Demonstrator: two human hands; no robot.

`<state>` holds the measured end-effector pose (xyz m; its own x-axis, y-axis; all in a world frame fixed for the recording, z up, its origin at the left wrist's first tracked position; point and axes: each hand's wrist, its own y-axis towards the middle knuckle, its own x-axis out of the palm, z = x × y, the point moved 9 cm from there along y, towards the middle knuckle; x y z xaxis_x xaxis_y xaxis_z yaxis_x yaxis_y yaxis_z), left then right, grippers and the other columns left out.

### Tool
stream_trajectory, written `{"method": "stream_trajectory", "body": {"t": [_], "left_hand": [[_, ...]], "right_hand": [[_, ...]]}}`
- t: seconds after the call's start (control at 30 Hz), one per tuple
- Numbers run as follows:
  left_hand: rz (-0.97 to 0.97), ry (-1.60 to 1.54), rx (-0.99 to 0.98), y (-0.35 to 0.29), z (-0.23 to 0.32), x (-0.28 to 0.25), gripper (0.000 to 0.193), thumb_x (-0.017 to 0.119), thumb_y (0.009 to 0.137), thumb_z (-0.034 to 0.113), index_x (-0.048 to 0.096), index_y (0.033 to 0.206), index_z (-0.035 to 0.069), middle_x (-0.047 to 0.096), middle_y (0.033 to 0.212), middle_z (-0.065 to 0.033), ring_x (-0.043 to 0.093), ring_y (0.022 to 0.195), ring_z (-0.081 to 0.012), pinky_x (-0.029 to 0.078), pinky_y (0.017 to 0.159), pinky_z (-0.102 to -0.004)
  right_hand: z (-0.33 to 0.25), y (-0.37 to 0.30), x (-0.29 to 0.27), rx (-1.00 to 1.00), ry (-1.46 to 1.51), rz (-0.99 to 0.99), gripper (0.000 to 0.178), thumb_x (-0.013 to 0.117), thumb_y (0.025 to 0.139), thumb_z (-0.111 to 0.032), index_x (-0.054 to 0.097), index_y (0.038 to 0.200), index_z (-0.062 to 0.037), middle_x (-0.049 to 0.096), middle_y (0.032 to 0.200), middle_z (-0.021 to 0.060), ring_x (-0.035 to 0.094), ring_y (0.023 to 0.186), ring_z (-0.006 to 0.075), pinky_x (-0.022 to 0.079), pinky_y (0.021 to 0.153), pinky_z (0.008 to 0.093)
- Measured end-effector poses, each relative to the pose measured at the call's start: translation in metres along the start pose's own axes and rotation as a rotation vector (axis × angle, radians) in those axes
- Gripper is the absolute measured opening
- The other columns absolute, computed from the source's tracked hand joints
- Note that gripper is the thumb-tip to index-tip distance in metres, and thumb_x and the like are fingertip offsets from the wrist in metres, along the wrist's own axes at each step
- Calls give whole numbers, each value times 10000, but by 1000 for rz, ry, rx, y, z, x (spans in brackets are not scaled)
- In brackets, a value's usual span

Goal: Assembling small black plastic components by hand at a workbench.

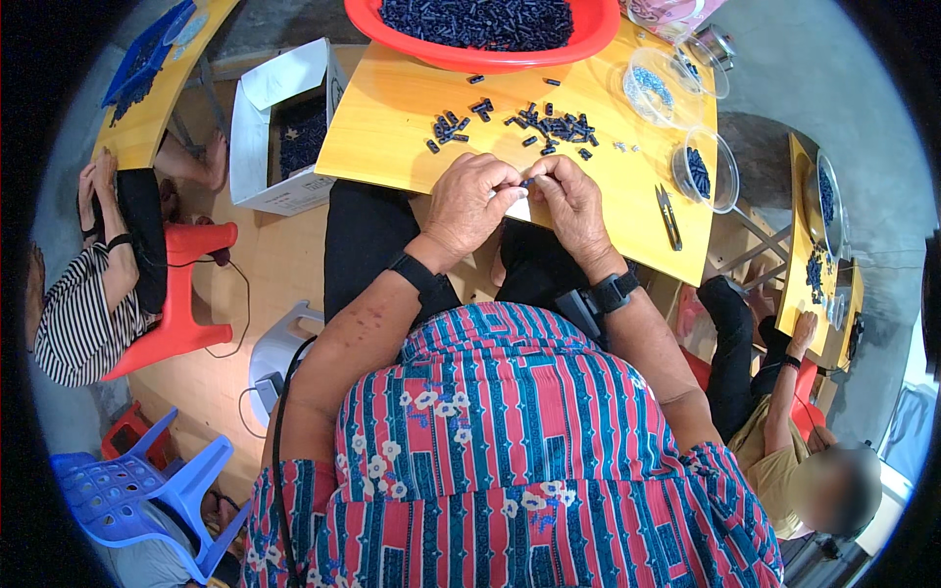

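Note:
At the table's near edge, my left hand (472,201) and my right hand (569,203) meet with fingertips pinched. A small dark blue cylindrical piece (530,182) shows between them, at my right fingertips. My left fingers are closed too, but whatever they hold is too small to make out. Just beyond my hands lie a loose pile of dark blue cylindrical pieces (561,127) and a smaller cluster (449,128) to its left. Several tiny clear bits (627,147) rest right of the pile. Black thread snips (668,218) lie on the table to the right.
A red basin (431,51) full of dark blue pieces stands at the far side of the yellow table (377,127). Clear plastic bowls (727,174) line its right edge. A white carton (257,127) sits at left. People work at tables on both sides; red and blue stools (98,490) stand around.

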<state>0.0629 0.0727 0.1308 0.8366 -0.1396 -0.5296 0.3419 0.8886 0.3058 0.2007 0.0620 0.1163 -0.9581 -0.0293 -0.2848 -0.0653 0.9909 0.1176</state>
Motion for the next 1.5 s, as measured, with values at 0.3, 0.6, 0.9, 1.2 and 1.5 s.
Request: {"method": "stream_trajectory", "body": {"t": [0.3, 0.6, 0.9, 1.2, 1.5], "left_hand": [[1, 4, 2, 1, 1, -1, 125, 703, 765, 156, 654, 821, 55, 621, 779, -76, 574, 811, -273, 454, 745, -381], [-3, 21, 5, -1, 3, -3, 128, 705, 764, 150, 655, 831, 54, 621, 788, -76, 574, 820, -275, 454, 751, -380], [-13, 20, 25, -1, 4, -2, 124, 698, 765, 152, 651, 830, 57, 624, 797, -73, 572, 826, -271, 454, 760, -376], [-19, 23, 29, 0, 4, -4, 113, 696, 764, 148, 646, 811, 58, 619, 783, -70, 563, 815, -271, 449, 754, -374], [-38, 27, 18, 0, 3, -2, 119, 693, 768, 154, 640, 817, 59, 609, 788, -72, 557, 822, -274, 446, 765, -377]], "right_hand": [[-9, 0, 3, -113, -159, -19, 52, 542, 939, -19, 590, 961, -19, 565, 814, -6, 541, 739, 75, 466, 686, 216], [-2, 0, 2, 6, 54, -36, 93, 513, 931, 10, 562, 999, -31, 551, 807, -15, 524, 733, 69, 450, 697, 211], [-7, 2, -2, -29, -26, -48, 107, 519, 884, 57, 548, 966, -6, 553, 862, 61, 583, 752, 140, 494, 720, 261], [-12, 8, 1, -12, -49, -82, 100, 534, 871, 37, 553, 958, -10, 551, 858, 84, 607, 772, 176, 508, 711, 282], [-19, 8, 4, -72, -120, -113, 120, 527, 857, 68, 548, 946, -10, 537, 874, 100, 590, 787, 194, 502, 710, 299]]}}
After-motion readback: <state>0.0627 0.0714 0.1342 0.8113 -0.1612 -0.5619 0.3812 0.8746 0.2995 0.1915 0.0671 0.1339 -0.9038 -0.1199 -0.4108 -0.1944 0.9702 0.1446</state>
